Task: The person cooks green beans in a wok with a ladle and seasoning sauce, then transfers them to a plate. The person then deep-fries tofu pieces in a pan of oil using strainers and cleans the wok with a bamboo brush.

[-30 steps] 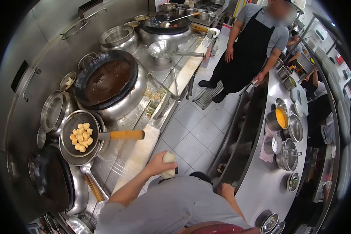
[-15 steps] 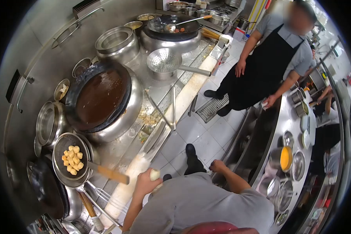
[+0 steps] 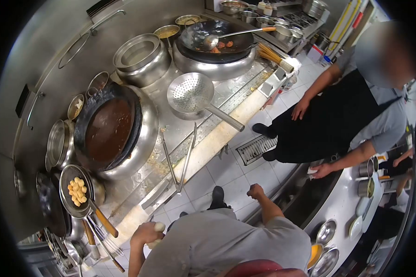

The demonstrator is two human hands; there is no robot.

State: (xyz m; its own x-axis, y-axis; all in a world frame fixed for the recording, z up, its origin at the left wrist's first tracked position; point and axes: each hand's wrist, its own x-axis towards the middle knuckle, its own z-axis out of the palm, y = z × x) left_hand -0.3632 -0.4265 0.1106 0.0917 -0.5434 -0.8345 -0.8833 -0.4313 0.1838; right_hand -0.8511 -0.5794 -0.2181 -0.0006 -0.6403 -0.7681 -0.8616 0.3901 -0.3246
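My left hand (image 3: pixel 143 234) is closed around a white bundled cloth (image 3: pixel 159 226) beside the front edge of the steel cooking range (image 3: pixel 171 121). Most of the cloth is hidden by my fingers and sleeve. My right hand (image 3: pixel 255 191) hangs over the tiled floor in a loose fist, with nothing visible in it. Left of my left hand, a wooden-handled mesh strainer (image 3: pixel 65 203) with several golden fried pieces (image 3: pixel 77 190) rests on a pot. Long metal tongs (image 3: pixel 187 159) lie across the range's edge.
A wok of brown liquid (image 3: pixel 107 138) sits on the range; farther back, another wok (image 3: pixel 238 43) holds a ladle (image 3: pixel 211 42). A perforated strainer (image 3: pixel 189 92) lies between them. A co-worker in a black apron (image 3: pixel 326 121) stands ahead, by a counter (image 3: pixel 344 203) with metal bowls.
My view has shifted forward along the range, bringing the co-worker closer. My left hand still grips the cloth; my right hand has swung forward.
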